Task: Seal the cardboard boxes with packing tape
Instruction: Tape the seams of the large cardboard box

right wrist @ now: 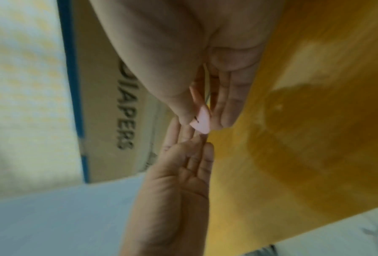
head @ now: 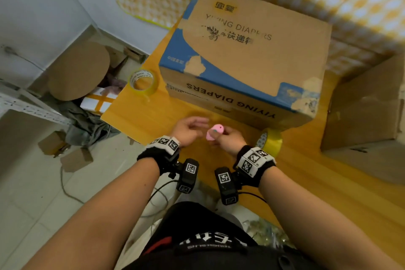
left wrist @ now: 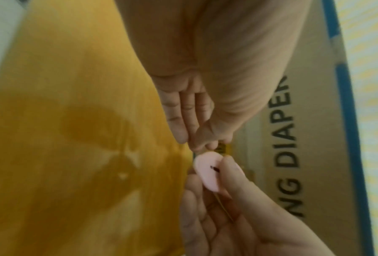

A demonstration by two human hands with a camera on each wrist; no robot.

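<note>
A big cardboard box [head: 252, 55] printed "YIYING DIAPERS", with blue edges, stands on the yellow table [head: 135, 116]. Just in front of it my right hand [head: 219, 136] pinches a small pink cutter [head: 215, 131] between thumb and fingers. My left hand [head: 200, 125] is beside it with fingers straight, their tips right at the cutter. The left wrist view shows the left fingers [left wrist: 183, 117] above the cutter [left wrist: 207, 170]. The right wrist view shows the cutter [right wrist: 202, 121] under the right thumb, with the left hand [right wrist: 190, 152] reaching up to it. It holds nothing that I can see.
A clear tape roll [head: 142, 82] lies on the table left of the box. A yellow tape roll [head: 271, 141] stands at the box's near right corner. Another brown box [head: 368, 105] stands at the right. Cardboard scraps, a taped white parcel [head: 98, 101] and cloth lie on the floor at left.
</note>
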